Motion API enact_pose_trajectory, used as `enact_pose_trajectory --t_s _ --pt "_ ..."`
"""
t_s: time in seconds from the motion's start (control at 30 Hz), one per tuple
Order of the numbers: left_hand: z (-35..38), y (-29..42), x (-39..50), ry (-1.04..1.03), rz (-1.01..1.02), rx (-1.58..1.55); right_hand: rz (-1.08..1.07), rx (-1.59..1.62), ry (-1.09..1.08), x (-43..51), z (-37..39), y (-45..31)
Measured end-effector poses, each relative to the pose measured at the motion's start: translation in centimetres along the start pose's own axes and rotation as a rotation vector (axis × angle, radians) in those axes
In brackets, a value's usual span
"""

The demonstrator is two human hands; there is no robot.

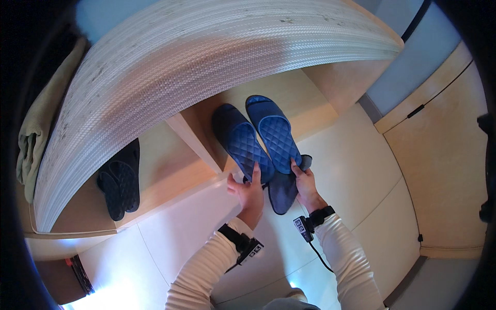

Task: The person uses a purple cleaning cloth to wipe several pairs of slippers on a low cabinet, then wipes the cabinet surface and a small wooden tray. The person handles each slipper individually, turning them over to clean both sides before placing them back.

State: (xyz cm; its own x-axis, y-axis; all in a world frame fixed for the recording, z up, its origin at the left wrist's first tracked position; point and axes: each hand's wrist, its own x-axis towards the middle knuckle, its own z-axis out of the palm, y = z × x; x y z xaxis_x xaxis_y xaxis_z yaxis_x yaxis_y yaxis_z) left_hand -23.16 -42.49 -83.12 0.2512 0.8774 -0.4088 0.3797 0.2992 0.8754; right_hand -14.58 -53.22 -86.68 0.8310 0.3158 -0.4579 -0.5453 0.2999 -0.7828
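Note:
A pair of blue slide slippers with quilted insoles lies before me, toes pointing into the open compartment of a wooden bench. My left hand (248, 192) holds the heel of the left blue slipper (240, 139), one finger flat on the insole. At the heel of the right blue slipper (274, 131), my right hand (306, 182) grips with its thumb on top; its other fingers are mostly hidden. Beneath the heels, a dark grey slipper (283, 195) shows in part, close to my right hand. Whether it is held or resting cannot be told.
The bench has a woven, cushion-like top (217, 73) overhanging the compartments. A wooden divider (195, 143) stands left of the blue slippers. Black slippers (120, 182) sit in the left compartment. Folded olive cloth (33, 147) hangs at far left, and a wooden cabinet door (438, 166) stands right.

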Motion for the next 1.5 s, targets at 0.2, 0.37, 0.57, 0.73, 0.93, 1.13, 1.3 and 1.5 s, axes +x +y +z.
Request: enact_pose_trajectory --t_s 0.2,0.37,0.57,0.73,0.93,1.13,1.3,1.5 --pt "-1.0 -1.5 0.5 -0.6 -0.353 -0.34 -0.021 0.0 -0.062 -0.2 -0.4 0.4" --pt "-0.5 -2.6 0.7 -0.391 -0.257 -0.475 -0.038 -0.121 -0.032 0.8 0.6 0.7" --pt "-0.1 -1.5 4.7 -0.289 -0.12 -0.58 -0.041 -0.78 0.153 3.7 5.3 -0.1" --pt "-1.2 -1.2 5.0 -0.21 -0.271 -0.558 -0.196 -0.729 0.424 2.1 6.3 0.6" --pt "-4.1 -1.7 3.6 -0.556 -0.409 -0.321 -0.32 -0.793 0.199 -0.9 3.3 3.0" --pt "-4.7 -0.6 3.6 -0.697 -0.318 -0.36 -0.305 -0.774 0.144 2.1 4.3 2.1" --pt "-7.4 -1.2 3.5 -0.826 -0.349 -0.185 -0.331 -1.134 0.464 0.2 4.2 1.6" --pt "-11.6 -3.6 2.9 -0.878 -0.346 -0.137 -0.402 -1.213 0.227 -4.7 3.1 4.2"
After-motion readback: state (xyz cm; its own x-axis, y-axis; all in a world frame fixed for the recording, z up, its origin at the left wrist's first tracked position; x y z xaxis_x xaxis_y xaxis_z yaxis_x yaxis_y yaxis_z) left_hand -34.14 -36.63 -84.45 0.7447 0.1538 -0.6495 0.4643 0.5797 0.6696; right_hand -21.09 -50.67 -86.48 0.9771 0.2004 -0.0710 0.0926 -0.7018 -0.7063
